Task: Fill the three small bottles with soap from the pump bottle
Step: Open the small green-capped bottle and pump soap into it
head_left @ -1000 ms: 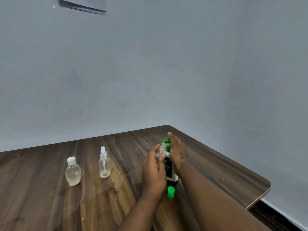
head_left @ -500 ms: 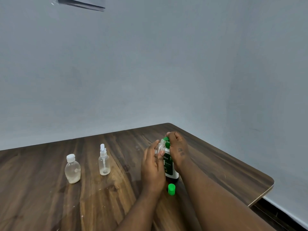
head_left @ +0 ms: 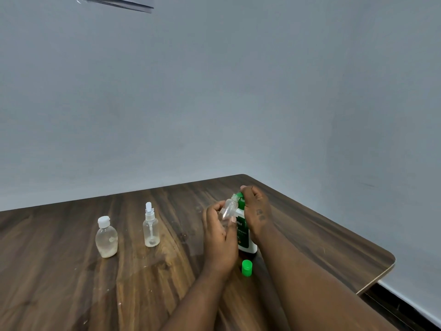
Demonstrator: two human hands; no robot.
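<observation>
My left hand [head_left: 220, 237] grips a small clear bottle [head_left: 229, 209], tilted with its open neck up against the green pump head of the soap pump bottle [head_left: 244, 237]. Over that pump head my right hand [head_left: 255, 211] lies with curled fingers. The pump bottle stands upright on the wooden table [head_left: 71, 283]. A loose green cap [head_left: 247, 268] stands on the table just in front of it. To the left stand a clear flip-cap bottle [head_left: 106, 238] and a clear spray bottle [head_left: 150, 226], both upright with a little pale liquid at the bottom.
The table's rounded right corner [head_left: 389, 259] and right edge lie close to my right forearm. Grey walls meet behind the table. A paper sheet [head_left: 119, 2] hangs on the wall at the top left.
My right hand's fingers have curled down further over the pump head. The small bottle in my left hand has tilted closer to the nozzle. The camera has lifted slightly.
</observation>
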